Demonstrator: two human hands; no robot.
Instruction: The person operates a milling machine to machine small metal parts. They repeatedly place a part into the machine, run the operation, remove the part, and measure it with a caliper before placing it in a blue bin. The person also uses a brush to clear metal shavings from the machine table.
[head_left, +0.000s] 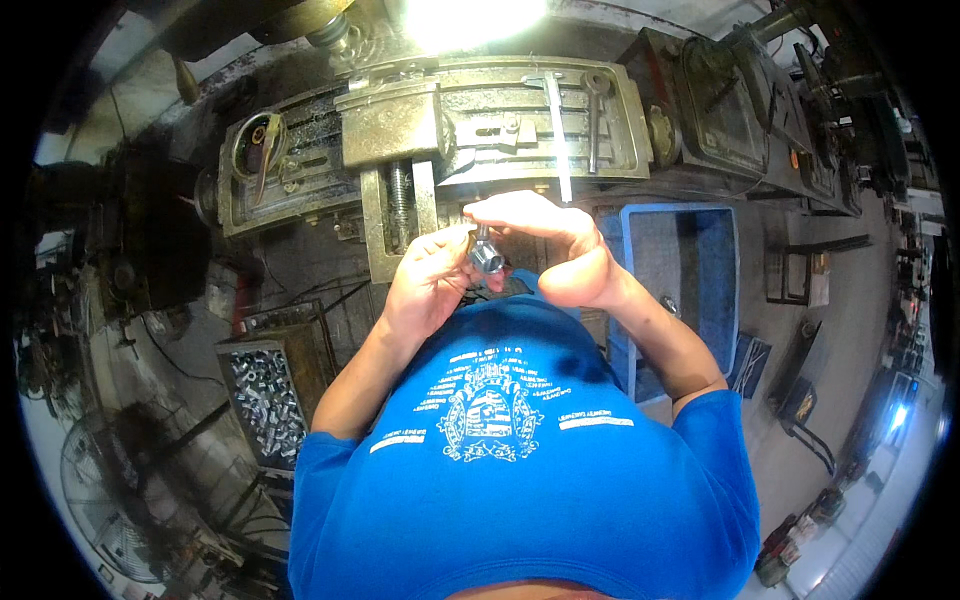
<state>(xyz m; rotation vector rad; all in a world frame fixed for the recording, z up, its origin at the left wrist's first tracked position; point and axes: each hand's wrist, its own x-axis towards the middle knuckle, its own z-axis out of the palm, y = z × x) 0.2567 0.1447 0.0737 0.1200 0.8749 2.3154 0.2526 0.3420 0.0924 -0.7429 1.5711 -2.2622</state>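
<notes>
Small metal part (pixel 487 257) in front of the chest, between both hands!
Left hand (pixel 425 275) pinches it, presumably for steadiness; right hand (pixel 560 235) curls close, grip unclear; caliper (pixel 558 130) lies on the machine table (pixel 625 125), apparently for easy reach.

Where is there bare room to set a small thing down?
The far end of the blue tub, between its side walls, looks bare. It's crowded on the machine table around the caliper and wrench, and where metal pieces lie heaped at left.
</notes>
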